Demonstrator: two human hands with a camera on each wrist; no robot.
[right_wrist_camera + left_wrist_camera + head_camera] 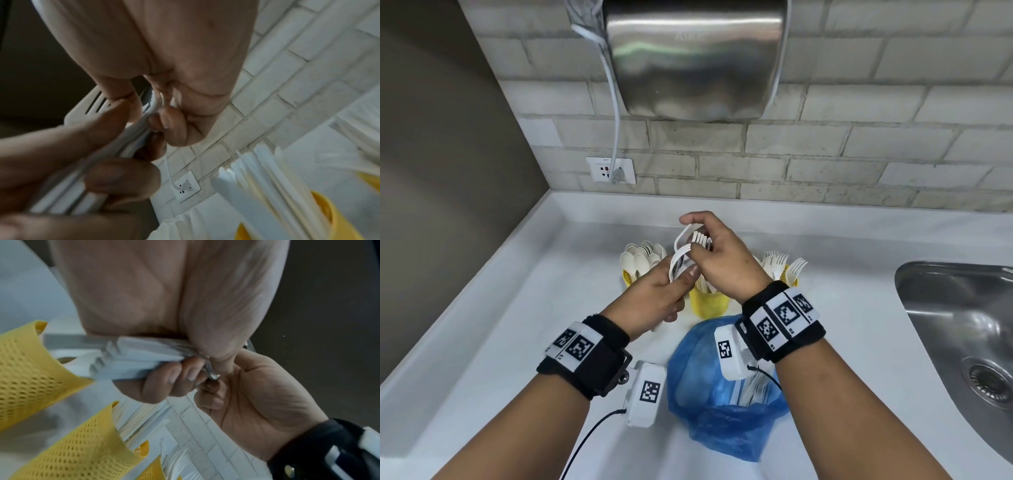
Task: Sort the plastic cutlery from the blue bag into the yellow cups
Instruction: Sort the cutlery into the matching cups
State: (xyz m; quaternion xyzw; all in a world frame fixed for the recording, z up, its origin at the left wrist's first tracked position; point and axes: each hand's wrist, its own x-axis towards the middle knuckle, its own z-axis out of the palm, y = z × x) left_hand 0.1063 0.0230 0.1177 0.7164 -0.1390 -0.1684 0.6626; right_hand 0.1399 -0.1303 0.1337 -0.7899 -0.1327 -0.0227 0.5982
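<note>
A bundle of white plastic cutlery (682, 260), with fork tines showing at its top, is held by both hands above the yellow cups. My left hand (671, 291) grips the bundle's lower end. My right hand (717, 251) pinches the upper end, one piece bending away under the thumb. In the left wrist view the bundle (131, 360) runs between the two hands, above the perforated yellow cups (68, 456). The left cup (629, 278) holds spoons, the right cup (789, 277) holds forks, and the middle cup (709, 304) holds white handles. The blue bag (709, 421) lies open below my right wrist with more cutlery inside.
A steel sink (959, 329) is set into the white counter (517, 325) at the right. A metal hand dryer (695, 58) hangs on the brick wall, its cable plugged into a socket (611, 170). A dark wall closes off the left side.
</note>
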